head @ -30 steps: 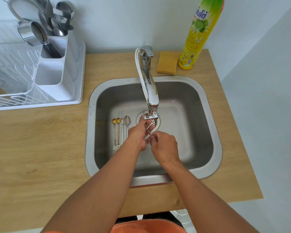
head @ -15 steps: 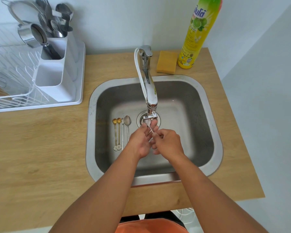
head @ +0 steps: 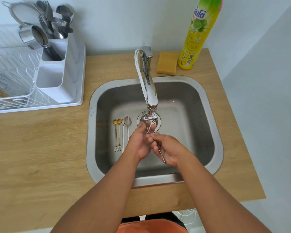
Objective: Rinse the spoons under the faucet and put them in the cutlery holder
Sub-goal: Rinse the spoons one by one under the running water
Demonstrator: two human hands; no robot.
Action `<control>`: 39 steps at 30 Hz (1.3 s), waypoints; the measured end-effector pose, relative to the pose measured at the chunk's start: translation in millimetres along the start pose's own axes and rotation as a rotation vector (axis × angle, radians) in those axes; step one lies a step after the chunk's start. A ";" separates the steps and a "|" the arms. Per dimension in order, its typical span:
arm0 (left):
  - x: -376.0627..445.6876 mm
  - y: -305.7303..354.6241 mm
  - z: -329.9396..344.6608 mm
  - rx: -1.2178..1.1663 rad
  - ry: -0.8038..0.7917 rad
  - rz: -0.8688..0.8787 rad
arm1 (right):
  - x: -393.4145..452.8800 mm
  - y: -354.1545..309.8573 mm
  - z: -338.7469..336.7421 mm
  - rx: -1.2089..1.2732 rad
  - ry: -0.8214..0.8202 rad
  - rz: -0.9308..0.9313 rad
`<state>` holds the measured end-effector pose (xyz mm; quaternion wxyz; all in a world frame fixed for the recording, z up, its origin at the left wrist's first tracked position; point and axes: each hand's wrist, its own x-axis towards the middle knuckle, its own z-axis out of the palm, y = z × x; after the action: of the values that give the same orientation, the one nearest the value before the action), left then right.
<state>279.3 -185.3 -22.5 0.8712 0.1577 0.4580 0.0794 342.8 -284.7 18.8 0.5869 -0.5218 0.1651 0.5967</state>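
One head-worn view looks steeply down, close over the sink at frame centre, counter around.

The bowl of the held spoon is being hidden by the left hand; the dish soap bottle and drying rack are being cropped by the frame's edges.
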 end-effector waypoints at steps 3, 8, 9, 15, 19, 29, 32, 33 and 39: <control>4.4 1.1 2.7 0.068 0.123 0.066 | 0.7 6.7 -1.3 -0.133 0.041 -0.102; 7.2 -2.4 3.3 0.272 0.187 0.089 | 6.0 16.0 -4.9 -0.314 0.126 -0.234; 5.6 -5.8 3.2 0.320 0.163 0.058 | 8.1 15.0 -4.4 -0.339 0.148 -0.243; 3.2 -1.1 9.3 0.396 0.281 0.130 | 14.2 11.8 -5.7 -0.535 0.153 -0.273; 6.3 16.8 18.6 0.314 0.311 0.172 | 11.4 11.3 -4.0 -0.641 0.104 -0.296; -27.4 1.2 -5.9 0.809 0.356 0.411 | 35.2 -22.3 31.3 -0.427 0.192 -0.410; -42.1 -10.3 -10.5 0.861 0.313 0.445 | 38.3 -18.7 38.8 -0.472 0.243 -0.395; -44.7 -11.3 -11.4 0.877 0.305 0.459 | 39.0 -16.8 40.4 -0.467 0.250 -0.390; -59.7 -8.5 -20.6 0.920 0.254 0.386 | 41.7 -15.2 41.8 -0.432 0.248 -0.425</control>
<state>228.4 -206.0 9.7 0.6187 0.5954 0.5103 0.0477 347.9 -224.9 7.9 0.5496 -0.7256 -0.0078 0.4140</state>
